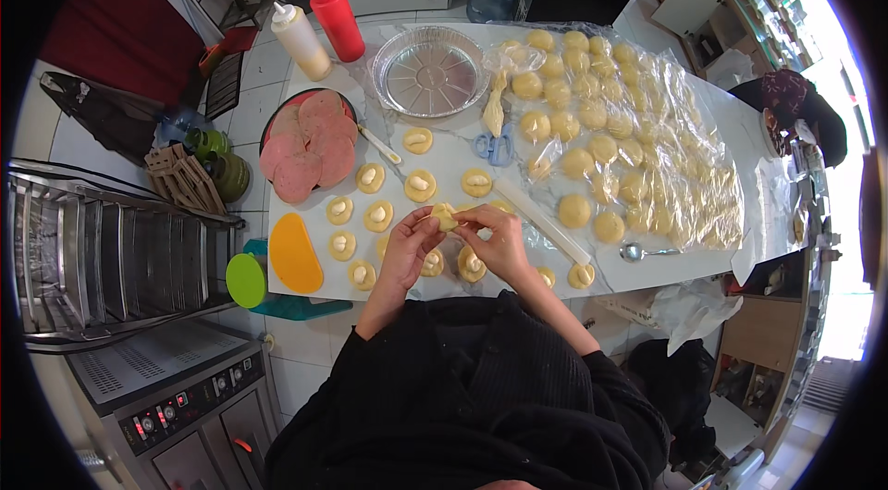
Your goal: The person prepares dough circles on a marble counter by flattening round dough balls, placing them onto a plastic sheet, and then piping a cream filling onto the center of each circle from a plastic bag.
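Between both hands a piece of dough point(444, 217) is held above the table, its edges gathered up into folds. My left hand point(411, 243) pinches it from the left. On the other side, the fingertips of my right hand point(494, 237) grip its edge. Flattened dough rounds lie about the hands, each topped with a pale piped filling; one dough round point(420, 185) is just beyond the fingers, and another filled round point(472, 263) sits below them. Parts of some rounds are hidden behind my hands.
Plastic sheeting point(694, 164) covers many dough balls point(592, 113) at right. Nearby are a white rolling pin point(544, 221), blue scissors point(494, 146), a piping bag point(494, 108), a spoon point(633, 252), a foil pan point(430, 73), sliced meat point(312, 146), an orange scraper point(295, 254) and squeeze bottles point(338, 21).
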A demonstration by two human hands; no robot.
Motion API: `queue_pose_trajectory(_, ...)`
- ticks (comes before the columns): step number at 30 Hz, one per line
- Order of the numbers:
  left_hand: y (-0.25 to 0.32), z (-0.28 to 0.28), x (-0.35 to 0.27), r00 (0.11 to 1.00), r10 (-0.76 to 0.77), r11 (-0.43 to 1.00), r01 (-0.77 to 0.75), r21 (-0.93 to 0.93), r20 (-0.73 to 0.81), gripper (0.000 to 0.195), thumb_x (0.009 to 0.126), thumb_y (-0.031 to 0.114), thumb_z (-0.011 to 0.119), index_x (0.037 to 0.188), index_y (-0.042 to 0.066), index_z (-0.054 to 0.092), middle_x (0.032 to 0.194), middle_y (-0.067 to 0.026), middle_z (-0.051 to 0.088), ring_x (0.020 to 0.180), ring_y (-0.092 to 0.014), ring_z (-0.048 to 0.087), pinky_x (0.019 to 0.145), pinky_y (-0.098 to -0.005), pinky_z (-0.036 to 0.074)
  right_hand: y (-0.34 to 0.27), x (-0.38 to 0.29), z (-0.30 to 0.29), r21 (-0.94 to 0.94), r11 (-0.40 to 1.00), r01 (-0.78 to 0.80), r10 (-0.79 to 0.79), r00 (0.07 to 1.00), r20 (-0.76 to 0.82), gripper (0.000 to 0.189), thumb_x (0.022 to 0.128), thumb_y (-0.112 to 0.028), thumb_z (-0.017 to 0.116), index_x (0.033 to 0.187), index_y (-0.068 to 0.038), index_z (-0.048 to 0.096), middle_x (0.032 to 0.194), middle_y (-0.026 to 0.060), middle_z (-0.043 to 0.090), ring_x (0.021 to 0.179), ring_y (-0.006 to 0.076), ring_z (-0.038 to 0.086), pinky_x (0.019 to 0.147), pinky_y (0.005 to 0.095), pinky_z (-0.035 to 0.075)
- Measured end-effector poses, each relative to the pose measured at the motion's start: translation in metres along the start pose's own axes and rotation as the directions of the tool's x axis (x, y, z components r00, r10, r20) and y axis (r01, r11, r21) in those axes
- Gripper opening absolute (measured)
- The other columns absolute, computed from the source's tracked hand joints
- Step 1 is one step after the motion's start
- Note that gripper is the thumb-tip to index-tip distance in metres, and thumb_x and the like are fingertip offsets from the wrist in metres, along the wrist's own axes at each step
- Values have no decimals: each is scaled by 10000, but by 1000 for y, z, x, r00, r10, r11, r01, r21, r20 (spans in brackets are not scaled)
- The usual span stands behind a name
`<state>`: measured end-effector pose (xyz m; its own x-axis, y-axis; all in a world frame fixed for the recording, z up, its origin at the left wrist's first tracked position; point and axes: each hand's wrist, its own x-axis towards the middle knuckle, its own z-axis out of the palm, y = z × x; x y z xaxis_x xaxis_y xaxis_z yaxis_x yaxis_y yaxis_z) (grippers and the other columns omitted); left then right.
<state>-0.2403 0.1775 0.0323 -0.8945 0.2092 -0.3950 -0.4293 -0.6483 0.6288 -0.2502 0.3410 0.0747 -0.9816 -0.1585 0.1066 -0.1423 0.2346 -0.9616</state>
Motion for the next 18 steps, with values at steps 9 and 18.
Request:
queue_pose_trajectory(9,-1,2,-1,984,-119,991,110,77,128,285,844,167,535,1086,23,493,982,-45,565,857,-130,576,776,-283,487,-11,5,-17,-59,996,-71,78,989,124,158,690,-54,671,833,6,639,759,88,625,645,151,590,623,255,483)
queue_pose_trajectory(18,0,12,-2,994,-23,996,13,93,110,272,877,227,471,1043,16,513,946,-59,585,850,-125,590,751,-236,504,-14,0,-11,-223,970,94,-91,996,23,158,671,-91,674,810,-19,651,689,108,614,641,209,579,578,291,455)
